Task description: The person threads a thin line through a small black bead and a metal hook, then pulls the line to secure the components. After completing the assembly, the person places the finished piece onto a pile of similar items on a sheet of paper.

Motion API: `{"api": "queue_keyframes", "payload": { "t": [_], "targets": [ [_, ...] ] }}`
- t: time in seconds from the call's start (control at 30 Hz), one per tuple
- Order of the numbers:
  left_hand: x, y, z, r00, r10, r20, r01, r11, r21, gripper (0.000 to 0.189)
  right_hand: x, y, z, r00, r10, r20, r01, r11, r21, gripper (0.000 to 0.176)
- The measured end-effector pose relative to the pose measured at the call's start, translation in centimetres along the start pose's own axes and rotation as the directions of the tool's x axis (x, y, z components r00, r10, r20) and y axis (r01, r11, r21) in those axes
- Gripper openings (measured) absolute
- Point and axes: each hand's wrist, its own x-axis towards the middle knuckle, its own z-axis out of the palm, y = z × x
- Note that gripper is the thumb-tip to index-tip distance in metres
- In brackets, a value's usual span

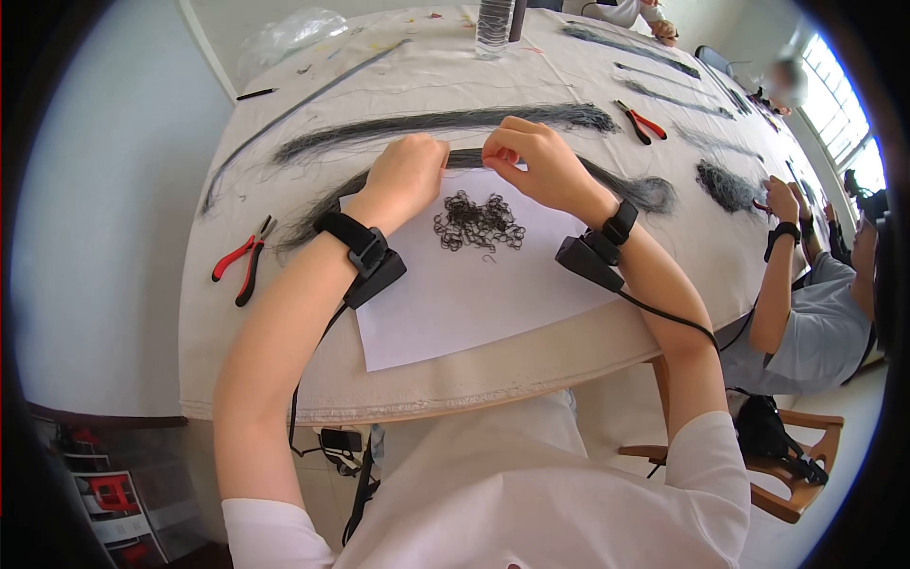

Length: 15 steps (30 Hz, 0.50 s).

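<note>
My left hand (409, 177) is closed with its fingertips turned inward, above a dark bundle of fine strands (464, 158). A short gap to the right, my right hand (545, 163) has its fingers curled in a pinch over the same bundle. Whatever lies between either hand's fingertips is too small or hidden to make out. Below the hands, a pile of small black wire hooks (479, 223) rests on a white sheet of paper (455, 313). Both wrists wear black straps with small black boxes.
Red-and-black pliers (245, 261) lie at left, another pair of pliers (642, 123) at upper right. A long grey strand bundle (445, 121) lies beyond my hands. A clear bottle (493, 28) stands at the back. A co-worker's hand (783, 201) works at the right.
</note>
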Motion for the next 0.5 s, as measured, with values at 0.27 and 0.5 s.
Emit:
{"api": "queue_keyframes", "payload": {
  "t": [0.27,0.5],
  "targets": [
    [-2.0,0.0,-0.9,0.989,0.042,-0.143,-0.053,0.996,-0.076,0.005,-0.1,-0.1,0.8,0.999,-0.029,-0.018,0.029,0.998,0.049,0.007],
    [-0.2,-0.5,-0.7,0.999,0.039,0.023,-0.034,0.981,-0.190,0.006,0.4,-0.5,1.4,0.997,-0.080,-0.016,0.081,0.995,0.061,0.008]
  ]
}}
